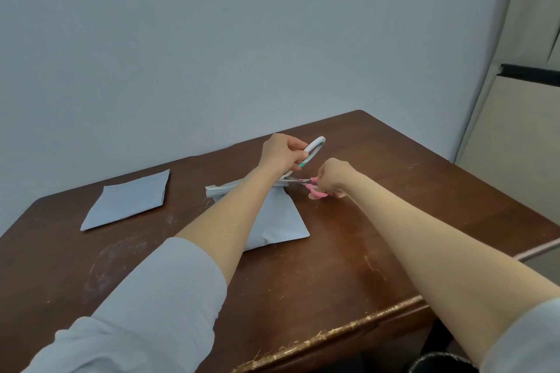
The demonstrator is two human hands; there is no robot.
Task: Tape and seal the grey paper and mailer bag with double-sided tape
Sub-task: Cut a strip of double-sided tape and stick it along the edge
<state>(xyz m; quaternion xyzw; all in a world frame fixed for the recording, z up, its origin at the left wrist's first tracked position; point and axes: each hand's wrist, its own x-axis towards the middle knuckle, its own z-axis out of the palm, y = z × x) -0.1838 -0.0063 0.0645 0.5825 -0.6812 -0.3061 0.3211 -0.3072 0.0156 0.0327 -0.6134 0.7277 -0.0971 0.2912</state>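
Observation:
A grey mailer bag (278,221) lies in the middle of the brown table (348,251), its top flap folded at the far end. My left hand (281,154) grips a thin white roll of double-sided tape (315,147), lifted just above the bag's top, with a strip running down toward the flap. My right hand (333,175) holds pink-handled scissors (313,188); their blades point left at the tape strip by the bag's top right corner. A folded grey paper (128,200) lies flat on the table to the left, apart from both hands.
The table's worn front edge (333,333) runs along the lower right. A plain pale wall stands right behind the table. To the right are a light panel and a black bar (530,74). Something dark sits below the table edge at the bottom right.

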